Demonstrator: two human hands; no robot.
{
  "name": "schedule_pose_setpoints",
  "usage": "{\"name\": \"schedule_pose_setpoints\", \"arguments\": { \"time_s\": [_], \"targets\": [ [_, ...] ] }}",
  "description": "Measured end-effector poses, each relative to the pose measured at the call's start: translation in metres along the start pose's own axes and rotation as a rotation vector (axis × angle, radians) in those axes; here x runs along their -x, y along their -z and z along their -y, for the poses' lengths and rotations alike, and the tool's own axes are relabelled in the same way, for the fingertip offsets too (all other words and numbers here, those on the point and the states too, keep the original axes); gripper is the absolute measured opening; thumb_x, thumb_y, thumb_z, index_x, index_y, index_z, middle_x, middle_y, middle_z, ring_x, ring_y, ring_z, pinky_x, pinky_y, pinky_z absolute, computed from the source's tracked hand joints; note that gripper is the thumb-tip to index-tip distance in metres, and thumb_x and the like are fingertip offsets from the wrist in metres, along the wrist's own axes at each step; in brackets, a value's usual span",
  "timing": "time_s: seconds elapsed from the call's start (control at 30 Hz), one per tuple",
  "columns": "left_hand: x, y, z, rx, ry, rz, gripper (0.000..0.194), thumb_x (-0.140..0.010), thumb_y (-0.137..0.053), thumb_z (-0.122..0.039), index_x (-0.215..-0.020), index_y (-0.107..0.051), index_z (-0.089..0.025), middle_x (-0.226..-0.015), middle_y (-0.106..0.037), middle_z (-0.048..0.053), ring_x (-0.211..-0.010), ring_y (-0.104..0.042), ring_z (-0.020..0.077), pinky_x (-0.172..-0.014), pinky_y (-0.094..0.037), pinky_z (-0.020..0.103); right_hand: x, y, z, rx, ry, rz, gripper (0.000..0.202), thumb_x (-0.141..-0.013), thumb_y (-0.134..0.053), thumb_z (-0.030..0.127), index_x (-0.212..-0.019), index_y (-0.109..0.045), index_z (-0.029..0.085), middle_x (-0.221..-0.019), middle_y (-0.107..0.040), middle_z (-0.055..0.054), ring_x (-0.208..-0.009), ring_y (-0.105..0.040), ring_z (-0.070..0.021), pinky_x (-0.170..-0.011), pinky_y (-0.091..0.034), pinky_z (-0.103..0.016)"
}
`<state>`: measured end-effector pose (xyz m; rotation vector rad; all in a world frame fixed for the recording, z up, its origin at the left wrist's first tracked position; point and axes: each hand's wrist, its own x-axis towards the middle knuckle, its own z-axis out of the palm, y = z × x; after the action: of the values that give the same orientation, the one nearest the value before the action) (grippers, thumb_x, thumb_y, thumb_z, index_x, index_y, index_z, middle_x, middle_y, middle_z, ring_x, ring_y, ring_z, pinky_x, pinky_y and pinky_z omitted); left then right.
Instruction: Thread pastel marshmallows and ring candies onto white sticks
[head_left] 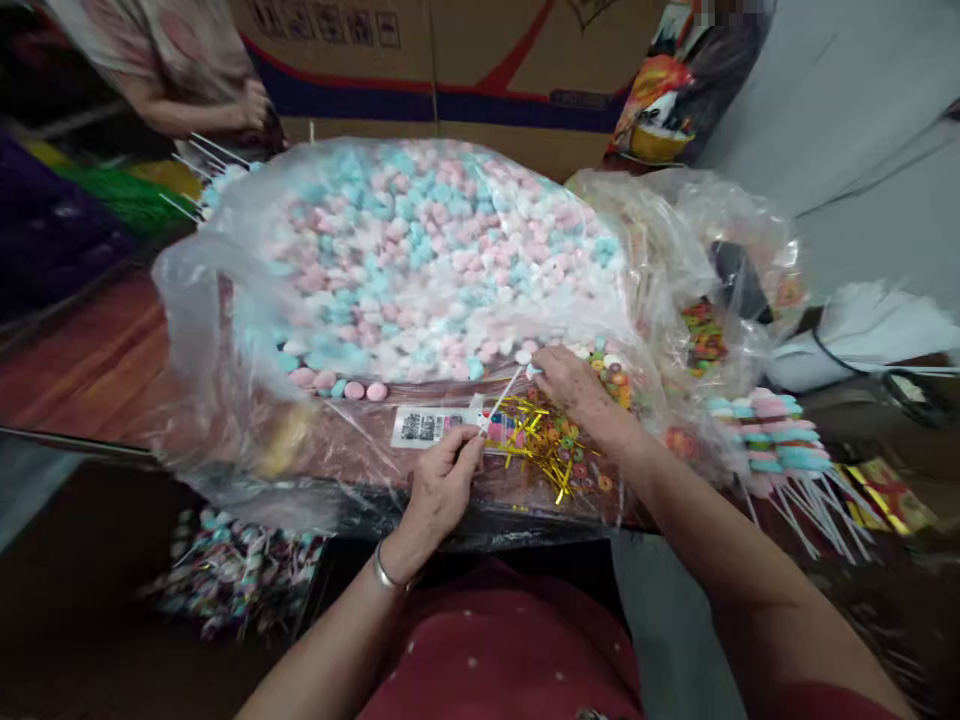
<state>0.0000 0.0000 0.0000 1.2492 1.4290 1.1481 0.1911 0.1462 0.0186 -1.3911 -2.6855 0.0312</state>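
Note:
A thin white stick (502, 393) slants between my hands, and my left hand (442, 480) pinches its lower end. At its upper end, a white candy (523, 357) shows beside the fingertips of my right hand (571, 388). Those fingers are closed around a pale blue piece at the stick's tip. Gold twist ties (551, 450) and small coloured rings (574, 440) lie just below my right hand. Beneath the stick is a printed label strip (427, 427). A big clear bag of pink, blue and white candies (420, 260) spreads out beyond my hands.
Finished candy skewers (780, 435) lie at the right, near clear bags (705, 230) with coloured rings. A box of wrapped pieces (240, 570) stands below the table's left part. Another person's arm (187, 115) is at the upper left, before a large carton (450, 60).

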Motion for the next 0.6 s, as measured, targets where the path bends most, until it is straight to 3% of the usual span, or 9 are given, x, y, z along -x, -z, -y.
{"name": "schedule_pose_setpoints", "arguments": {
  "time_s": [0.3,0.43,0.5,0.6],
  "targets": [
    [-0.004,-0.002,0.004,0.0,-0.023,0.003,0.022,-0.09,-0.05,-0.034,-0.082,-0.063,-0.018,-0.064,-0.05,-0.004,-0.061,-0.046,0.0112,-0.06,-0.037,0.022,0.002,0.005,0.01,-0.11,-0.032,-0.021,0.018,-0.082,-0.05,0.005,-0.09,-0.061,0.017,-0.094,-0.069,-0.011,-0.095,-0.059,-0.0221,-0.084,-0.043,-0.032],
    [-0.004,-0.004,0.003,-0.037,-0.022,0.005,0.024,-0.089,-0.049,-0.033,-0.092,-0.068,-0.018,-0.064,-0.056,-0.003,-0.061,-0.051,0.0119,-0.06,-0.039,0.022,-0.002,0.009,0.006,-0.218,-0.161,-0.093,0.013,-0.082,-0.05,0.012,-0.091,-0.058,0.016,-0.083,-0.069,-0.008,-0.077,-0.062,-0.0183,-0.067,-0.047,-0.028],
    [-0.005,-0.005,0.002,-0.073,-0.049,-0.001,0.024,-0.088,-0.05,-0.031,-0.093,-0.069,-0.018,-0.064,-0.059,-0.002,-0.062,-0.054,0.0125,-0.063,-0.042,0.022,-0.001,0.011,0.003,-0.46,-0.269,-0.134,0.011,-0.082,-0.051,0.021,-0.091,-0.056,0.016,-0.076,-0.067,-0.004,-0.061,-0.059,-0.0141,-0.054,-0.044,-0.025],
    [-0.005,-0.008,0.0,-0.138,-0.08,-0.02,0.023,-0.086,-0.051,-0.028,-0.093,-0.071,-0.018,-0.065,-0.063,-0.001,-0.063,-0.057,0.0132,-0.066,-0.045,0.023,0.005,0.016,0.003,-1.134,-0.441,-0.169,0.017,-0.072,-0.061,0.029,-0.084,-0.054,0.018,-0.068,-0.065,0.0,-0.047,-0.053,-0.0091,-0.044,-0.04,-0.021]
  ]
}}
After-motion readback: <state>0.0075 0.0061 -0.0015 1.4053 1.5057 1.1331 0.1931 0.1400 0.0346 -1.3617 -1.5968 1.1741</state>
